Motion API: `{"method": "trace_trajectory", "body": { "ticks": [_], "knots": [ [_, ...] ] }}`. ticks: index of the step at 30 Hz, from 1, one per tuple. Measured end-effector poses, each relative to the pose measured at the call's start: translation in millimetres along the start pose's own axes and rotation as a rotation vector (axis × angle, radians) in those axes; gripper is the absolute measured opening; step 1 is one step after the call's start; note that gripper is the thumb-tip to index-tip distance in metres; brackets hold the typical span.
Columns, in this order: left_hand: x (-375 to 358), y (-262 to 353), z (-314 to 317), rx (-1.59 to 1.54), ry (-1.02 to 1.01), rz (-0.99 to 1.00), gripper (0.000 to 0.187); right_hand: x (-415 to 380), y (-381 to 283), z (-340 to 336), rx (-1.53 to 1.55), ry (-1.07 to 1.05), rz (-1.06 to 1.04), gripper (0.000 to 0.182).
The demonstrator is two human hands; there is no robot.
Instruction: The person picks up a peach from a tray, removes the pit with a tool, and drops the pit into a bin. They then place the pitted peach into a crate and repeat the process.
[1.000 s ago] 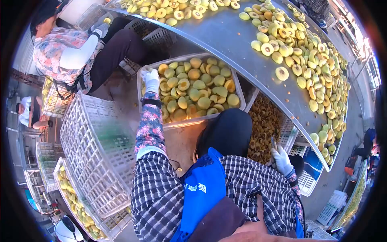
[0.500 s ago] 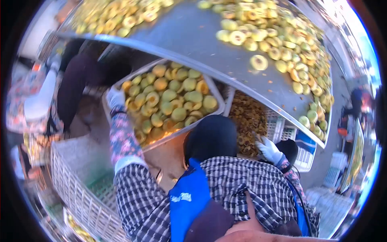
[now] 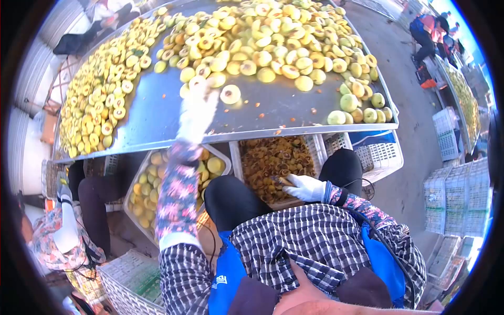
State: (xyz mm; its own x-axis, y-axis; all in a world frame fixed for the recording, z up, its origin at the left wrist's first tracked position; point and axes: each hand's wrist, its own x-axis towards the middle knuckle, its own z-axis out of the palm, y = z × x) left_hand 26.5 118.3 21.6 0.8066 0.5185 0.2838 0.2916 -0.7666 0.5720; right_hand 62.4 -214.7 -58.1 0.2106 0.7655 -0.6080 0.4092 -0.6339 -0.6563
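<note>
My left hand [image 3: 198, 113], in a white glove, reaches over the metal table [image 3: 152, 113]; it is blurred, and its fingers are near halved fruit [image 3: 230, 94] at the pile's edge. Whether it holds anything is not clear. Gloved in white too, my right hand [image 3: 304, 188] is over a crate of brown fruit scraps [image 3: 275, 163] between my knees. Its fingers are closed round a small tool [image 3: 285, 181], whose shape is hard to make out. Below my left forearm sits a tray of whole green-yellow fruit [image 3: 144, 197], partly under the table.
Halved fruit [image 3: 273, 31] is heaped on the table, with whole fruit [image 3: 362, 107] at its right corner. A co-worker [image 3: 65, 226] sits at the left. White crates [image 3: 457, 199] stand at the right, another crate [image 3: 131, 275] at lower left. More people [image 3: 428, 34] are at upper right.
My left hand has left the fruit tray's edge and moved up over the table. The view has shifted, showing more of the tabletop. My right hand remains over the scraps.
</note>
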Motion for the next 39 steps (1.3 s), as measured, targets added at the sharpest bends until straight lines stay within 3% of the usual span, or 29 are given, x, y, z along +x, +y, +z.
{"method": "trace_trajectory", "body": {
  "ticks": [1,3,5,6,7,11,15,17,18,19,21,25,27,28,35,39],
  "knots": [
    [19.4,10.8,31.7,-0.068,-0.091,0.115,0.044,-1.0,8.4,4.2,0.016,0.054,-0.064,0.042],
    [58.0,38.0,85.7,0.078,-0.234,0.286,0.047,-7.9,13.6,3.0,0.052,0.085,-0.129,0.04],
    [82.4,36.7,147.0,0.18,-0.26,0.251,0.053,-14.9,19.7,4.5,0.109,0.134,-0.191,0.036],
    [87.8,46.8,155.8,0.197,-0.333,0.13,0.06,-18.1,19.7,2.0,0.112,0.119,-0.16,0.037],
    [89.2,55.0,164.6,0.311,-0.281,0.052,0.06,-19.8,21.1,0.8,0.112,0.105,-0.131,0.037],
    [93.6,54.3,189.5,0.307,-0.171,-0.053,0.035,-29.1,29.6,-6.8,0.166,0.096,-0.139,0.037],
    [83.0,45.3,160.7,0.338,-0.328,0.018,0.032,-34.2,23.4,-8.6,0.214,0.191,-0.226,0.035],
    [72.4,38.9,145.0,-0.243,-0.314,-0.207,0.031,-42.7,16.3,-22.7,0.247,0.204,-0.17,0.036],
    [69.7,22.7,145.3,-0.843,-0.367,-0.406,0.031,-44.6,14.2,-25.9,0.249,0.256,-0.185,0.036],
    [58.9,30.7,128.6,-1.236,-0.306,-0.649,0.032,-44.9,12.2,-28.1,0.25,0.305,-0.201,0.035],
    [21.9,44.9,86.1,-1.676,-0.372,-0.617,0.032,-43.6,2.8,-35.9,0.264,0.417,-0.281,0.033],
    [-40.4,83.4,50.1,-1.78,-0.318,-0.575,0.038,-42.1,-33.8,-54.3,0.157,0.692,-0.545,0.03],
    [-58.3,93.5,50.3,-1.685,-0.153,-0.541,0.047,-33.0,-48.7,-59.2,0.116,0.804,-0.628,0.029],
    [-61.3,98.4,57.6,-1.632,-0.016,-0.562,0.051,-30.9,-56.2,-60.6,0.112,0.795,-0.628,0.029],
    [-87.9,123.0,53.8,-1.432,0.085,-0.236,0.053,-20.3,-72.4,-50.3,-0.085,0.962,-0.594,0.027],
    [-95.2,129.3,61.2,-1.437,0.094,-0.213,0.048,-16.4,-68.9,-43.0,0.003,0.962,-0.658,0.028]
  ]
}}
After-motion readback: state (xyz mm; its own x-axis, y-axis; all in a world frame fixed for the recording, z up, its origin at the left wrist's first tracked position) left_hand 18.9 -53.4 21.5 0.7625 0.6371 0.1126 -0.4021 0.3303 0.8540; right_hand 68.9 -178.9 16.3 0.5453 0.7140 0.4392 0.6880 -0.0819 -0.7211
